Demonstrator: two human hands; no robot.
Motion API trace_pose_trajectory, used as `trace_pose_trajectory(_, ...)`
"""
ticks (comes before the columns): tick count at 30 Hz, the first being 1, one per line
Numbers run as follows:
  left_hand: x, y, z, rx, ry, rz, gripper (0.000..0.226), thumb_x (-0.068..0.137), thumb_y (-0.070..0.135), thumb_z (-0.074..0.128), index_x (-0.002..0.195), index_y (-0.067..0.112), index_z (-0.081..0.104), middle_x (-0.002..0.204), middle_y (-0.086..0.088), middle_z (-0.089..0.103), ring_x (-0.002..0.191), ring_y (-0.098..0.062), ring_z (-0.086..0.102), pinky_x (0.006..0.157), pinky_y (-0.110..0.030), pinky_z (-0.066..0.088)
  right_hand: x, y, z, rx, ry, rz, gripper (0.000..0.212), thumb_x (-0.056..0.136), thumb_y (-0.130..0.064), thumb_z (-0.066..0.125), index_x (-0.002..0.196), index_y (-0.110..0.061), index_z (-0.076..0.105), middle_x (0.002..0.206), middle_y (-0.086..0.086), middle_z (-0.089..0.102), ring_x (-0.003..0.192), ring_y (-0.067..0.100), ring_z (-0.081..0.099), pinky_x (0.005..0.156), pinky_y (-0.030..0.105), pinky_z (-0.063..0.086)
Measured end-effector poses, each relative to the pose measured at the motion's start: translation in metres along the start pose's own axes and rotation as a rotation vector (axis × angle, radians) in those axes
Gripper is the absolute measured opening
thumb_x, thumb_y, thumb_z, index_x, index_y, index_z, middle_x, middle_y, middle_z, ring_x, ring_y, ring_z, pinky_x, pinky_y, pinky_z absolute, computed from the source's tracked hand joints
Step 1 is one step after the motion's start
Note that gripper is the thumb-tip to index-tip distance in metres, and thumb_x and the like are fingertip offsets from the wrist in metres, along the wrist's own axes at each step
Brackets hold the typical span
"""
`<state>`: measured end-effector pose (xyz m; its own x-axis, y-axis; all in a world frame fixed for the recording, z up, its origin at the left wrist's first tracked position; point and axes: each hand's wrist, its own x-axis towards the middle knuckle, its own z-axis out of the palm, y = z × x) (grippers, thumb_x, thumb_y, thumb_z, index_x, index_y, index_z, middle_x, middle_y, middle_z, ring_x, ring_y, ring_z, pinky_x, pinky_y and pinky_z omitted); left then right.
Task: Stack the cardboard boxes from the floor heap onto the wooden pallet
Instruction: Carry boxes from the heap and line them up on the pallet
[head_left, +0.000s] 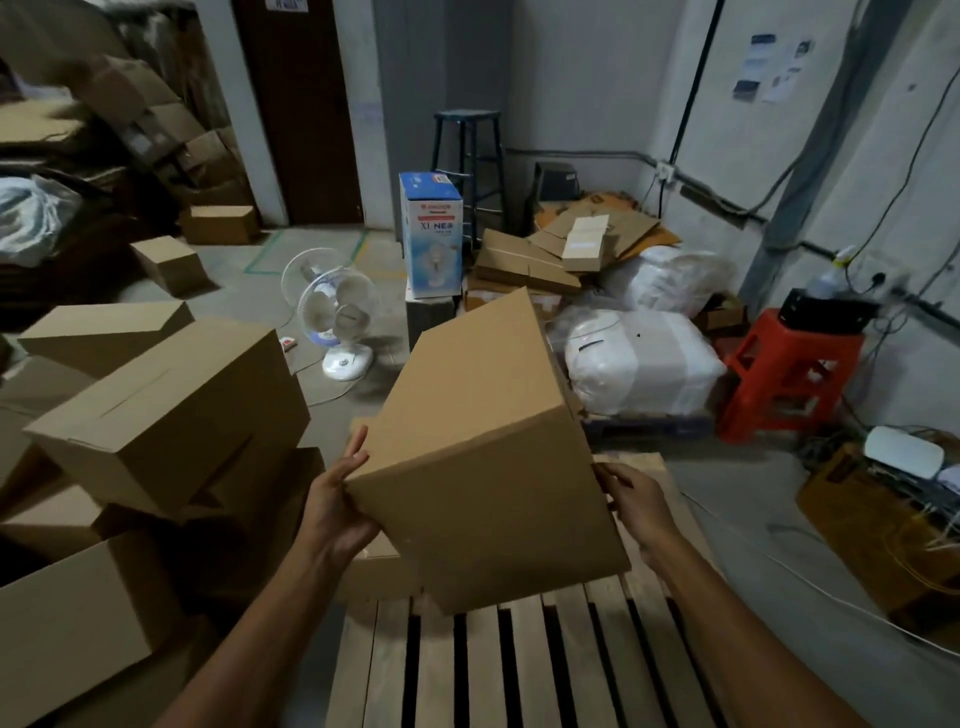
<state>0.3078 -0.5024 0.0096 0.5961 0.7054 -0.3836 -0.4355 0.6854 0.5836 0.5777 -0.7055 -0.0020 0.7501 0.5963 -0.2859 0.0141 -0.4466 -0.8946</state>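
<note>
Brown cardboard box (483, 457), plain and smooth-faced, held in the air above the far end of the slatted wooden pallet (519, 670). Tilted, long axis rising away toward the far wall, lowest corner nearest the slats. Clasped from both sides: left hand (332, 512) pinching the left edge, right hand (636, 501) curled round the right edge. Heaped boxes (171, 415) just beyond the pallet's left edge.
</note>
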Motion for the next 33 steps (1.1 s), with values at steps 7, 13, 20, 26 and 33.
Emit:
trace_pose_trajectory(7,0.013,-0.042,0.026,-0.01,0.015,-0.007,0.054,0.085,0.014,0.055,0.138,0.027,0.06,0.142,-0.018,0.052,0.118,-0.037,0.056,0.109,-0.052,0.04,0.034,0.016,-0.053,0.339,-0.279,0.416,0.066,0.075,-0.063,0.076,0.114,-0.01,0.071,0.106,0.02,0.075,0.097,0.039,0.072,0.093,0.056,0.055)
trace_pose_trajectory(13,0.027,-0.057,0.055,0.936,0.041,0.041,0.028,0.107,0.028,0.037,0.122,0.034,0.061,0.151,-0.008,0.038,0.129,-0.026,0.044,0.104,-0.046,0.042,0.06,0.016,-0.076,0.381,-0.115,0.233,0.051,0.076,-0.044,0.081,0.115,-0.013,0.07,0.1,0.011,0.077,0.094,0.031,0.072,0.075,0.041,0.058)
trace_pose_trajectory(20,0.055,-0.094,0.116,0.9,0.112,0.117,0.081,0.089,0.079,0.027,0.148,0.028,0.044,0.145,0.003,0.042,0.135,-0.02,0.037,0.118,-0.05,0.022,0.067,0.032,-0.058,0.379,-0.12,0.181,0.032,0.091,-0.029,0.071,0.122,-0.021,0.068,0.106,0.003,0.075,0.1,0.025,0.069,0.079,0.042,0.059)
trace_pose_trajectory(26,0.111,-0.087,0.101,1.046,0.189,-0.02,0.074,0.073,0.055,0.077,0.127,0.014,0.048,0.121,-0.01,0.059,0.108,-0.026,0.059,0.092,-0.042,0.049,0.083,0.058,-0.038,0.296,-0.146,0.253,0.028,0.092,-0.036,0.068,0.119,-0.027,0.069,0.11,0.0,0.073,0.104,0.023,0.065,0.094,0.051,0.053)
trace_pose_trajectory(33,0.179,-0.126,0.014,1.089,0.047,-0.064,0.069,0.096,0.012,0.062,0.153,0.025,0.025,0.129,-0.001,0.049,0.111,-0.022,0.057,0.074,-0.024,0.051,0.154,0.119,0.021,0.304,-0.24,0.47,0.08,0.09,-0.043,0.068,0.154,-0.049,0.019,0.164,0.003,0.021,0.146,0.045,0.023,0.08,0.079,0.045)
